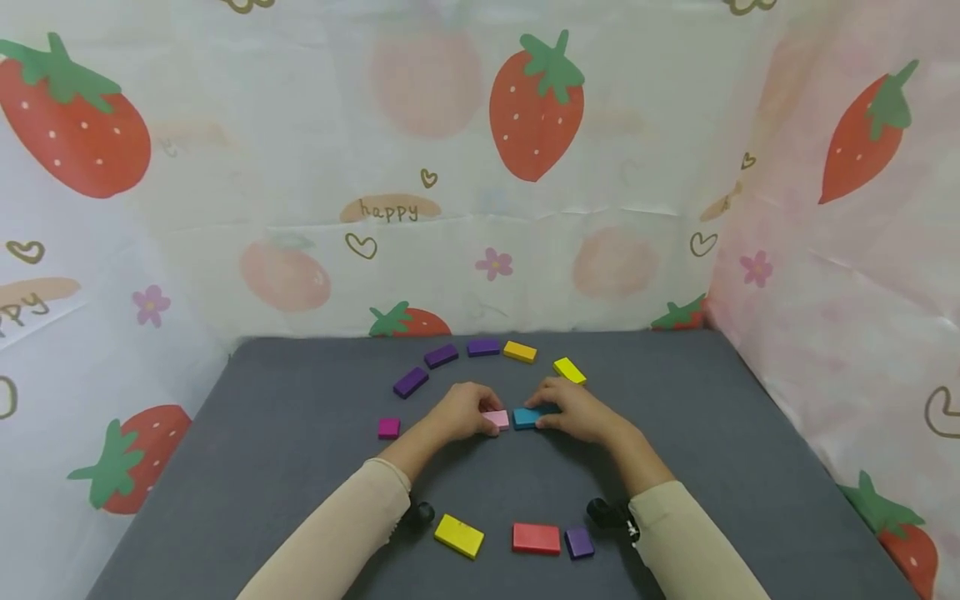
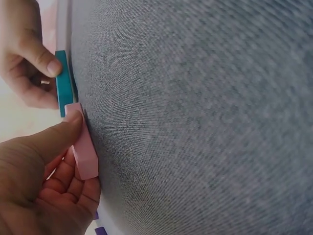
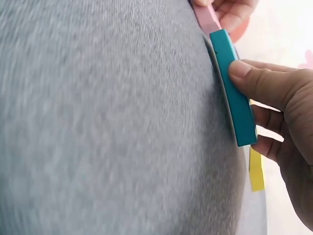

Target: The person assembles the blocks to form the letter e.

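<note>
Between thumb and fingers, my left hand [image 1: 463, 410] pinches a pink rectangular block [image 2: 83, 147] near the middle of the table. Just to its right, my right hand [image 1: 576, 410] grips a teal-blue block [image 3: 234, 93] by its long sides. The two blocks lie nearly end to end, with a narrow gap between them in the head view. In the left wrist view, the left thumb lies along the pink block's face and its fingers curl behind. From the right wrist view, the teal block appears close over the grey cloth, the right thumb on its near face.
Behind the hands, purple blocks [image 1: 441, 356], an orange block [image 1: 520, 352] and a yellow block [image 1: 570, 371] form an arc. A magenta block [image 1: 388, 428] lies left. Nearer the front are another yellow block [image 1: 459, 536], a red block [image 1: 536, 538] and a small purple block [image 1: 579, 543].
</note>
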`<state>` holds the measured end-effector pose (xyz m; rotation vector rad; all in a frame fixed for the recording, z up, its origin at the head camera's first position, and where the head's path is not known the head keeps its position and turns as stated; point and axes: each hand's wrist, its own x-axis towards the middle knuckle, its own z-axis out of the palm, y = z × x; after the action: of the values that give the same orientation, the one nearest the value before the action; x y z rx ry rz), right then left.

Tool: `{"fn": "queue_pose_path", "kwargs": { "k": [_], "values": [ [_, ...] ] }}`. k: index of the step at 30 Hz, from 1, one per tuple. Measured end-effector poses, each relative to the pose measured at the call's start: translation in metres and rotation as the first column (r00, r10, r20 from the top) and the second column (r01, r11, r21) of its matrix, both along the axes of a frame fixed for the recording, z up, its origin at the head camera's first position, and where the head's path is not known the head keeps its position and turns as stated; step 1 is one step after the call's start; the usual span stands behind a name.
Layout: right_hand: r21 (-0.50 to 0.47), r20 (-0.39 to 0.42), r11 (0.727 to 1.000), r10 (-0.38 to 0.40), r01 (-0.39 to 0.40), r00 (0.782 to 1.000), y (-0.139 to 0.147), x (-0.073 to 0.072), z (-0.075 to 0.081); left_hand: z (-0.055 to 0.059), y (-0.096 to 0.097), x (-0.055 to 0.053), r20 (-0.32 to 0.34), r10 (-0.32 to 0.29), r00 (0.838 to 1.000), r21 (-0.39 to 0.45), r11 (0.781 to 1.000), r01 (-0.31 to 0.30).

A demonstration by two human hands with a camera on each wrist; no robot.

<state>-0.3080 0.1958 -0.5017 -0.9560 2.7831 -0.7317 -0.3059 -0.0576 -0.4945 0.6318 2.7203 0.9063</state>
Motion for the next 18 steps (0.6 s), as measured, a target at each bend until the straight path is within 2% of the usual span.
{"fn": "queue_pose_path", "kwargs": {
  "k": [7,18],
  "values": [
    [0.009,-0.016,1.0,-0.002,0.002,1.0,-0.01,-0.002,-0.001,0.001,0.002,0.002,0.001,0.018,1.0,0.004,1.0,-0.018],
    [0.002,0.011,1.0,-0.006,0.006,1.0,-0.015,0.0,0.002,0.002,0.002,0.002,0.018,0.024,1.0,0.002,1.0,-0.024]
  ]
}}
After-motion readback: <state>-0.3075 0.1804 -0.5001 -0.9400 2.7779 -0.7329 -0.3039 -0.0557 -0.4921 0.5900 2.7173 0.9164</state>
